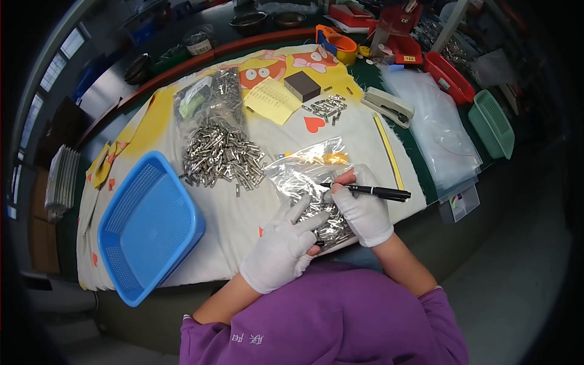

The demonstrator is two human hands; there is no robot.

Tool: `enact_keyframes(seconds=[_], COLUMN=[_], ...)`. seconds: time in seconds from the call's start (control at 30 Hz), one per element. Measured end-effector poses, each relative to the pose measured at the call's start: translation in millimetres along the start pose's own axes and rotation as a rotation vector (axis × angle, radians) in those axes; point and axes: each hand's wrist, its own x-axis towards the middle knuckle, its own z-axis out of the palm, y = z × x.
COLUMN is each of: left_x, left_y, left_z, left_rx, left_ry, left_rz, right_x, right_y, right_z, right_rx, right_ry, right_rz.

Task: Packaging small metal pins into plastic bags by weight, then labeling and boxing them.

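Note:
My right hand [363, 210], in a white glove with bare fingertips, grips a black marker pen [380, 192]. The pen's tip points left, over the upper part of a clear plastic bag [295, 170] filled with small shiny metal pieces. My left hand [281, 246], gloved the same way, lies across the bag's lower left with its fingers spread. Beside its thumb is a small black piece [320, 243], too hidden to name. Left of the bag, a large pile of small metal pieces [222, 155] spills from an opened plastic bag [210, 100].
A blue plastic basket [196, 228] stands at the left. Farther back are a yellow paper slip [272, 100], a dark box [302, 86], a tape dispenser [347, 50] and a stapler [389, 106]. Clear bags [432, 121], a red tray [449, 78] and a green basket [491, 125] sit right.

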Motion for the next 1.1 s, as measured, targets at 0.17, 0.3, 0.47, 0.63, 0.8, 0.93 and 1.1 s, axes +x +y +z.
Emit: enact_keyframes(seconds=[0.17,0.3,0.47,0.63,0.8,0.93,1.1], left_x=[3.9,3.0,11.4,10.3,8.4,8.7,7.0], left_y=[4.2,6.0,3.2,3.5,-0.9,-4.3,-6.0], left_z=[-6.3,-7.9,-5.6,-10.7,-8.1,-6.8,-7.9], left_rx=[0.053,0.081,0.058,0.061,0.068,0.037,0.005], left_ry=[-0.032,-0.037,-0.079,-0.122,-0.068,-0.068,-0.085], left_rz=[-0.039,-0.034,0.01,-0.044,-0.027,-0.036,-0.028], right_x=[-1.2,-3.3,-5.1,-3.5,-4.1,-3.1,-1.4], right_y=[-0.2,-1.5,0.8,3.1,4.2,1.2,-0.3], right_z=[-1.4,-1.3,0.0,0.3,-1.2,-1.7,-0.8], right_rx=[-0.176,-0.208,-0.179,-0.211,-0.278,-0.339,-0.361], right_ry=[0.023,-0.005,0.011,-0.014,-0.031,-0.072,-0.089], right_rz=[-0.15,-0.182,-0.151,-0.174,-0.173,-0.085,-0.113])
